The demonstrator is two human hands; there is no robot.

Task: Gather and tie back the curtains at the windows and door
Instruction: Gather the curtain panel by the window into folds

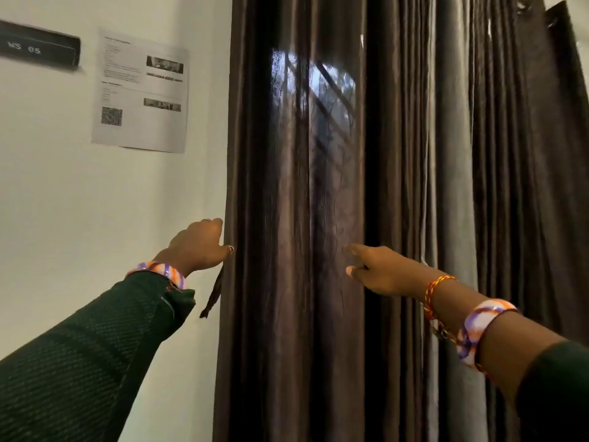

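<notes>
A dark brown curtain (302, 282) hangs in long folds over a window, and daylight glows through it near the top. My left hand (199, 245) is at the curtain's left edge, its fingers hooked behind the hem and its thumb on the front. A dark tie-back strap (213, 296) dangles just below that hand, against the wall. My right hand (379, 272) reaches toward the middle folds with fingers extended, touching or just short of the cloth. It holds nothing.
A white wall (95, 202) lies to the left, with a printed paper notice (140, 90) and a dark nameplate (38, 47) on it. A second, greyer curtain panel (455, 186) hangs to the right, with more dark folds beyond it.
</notes>
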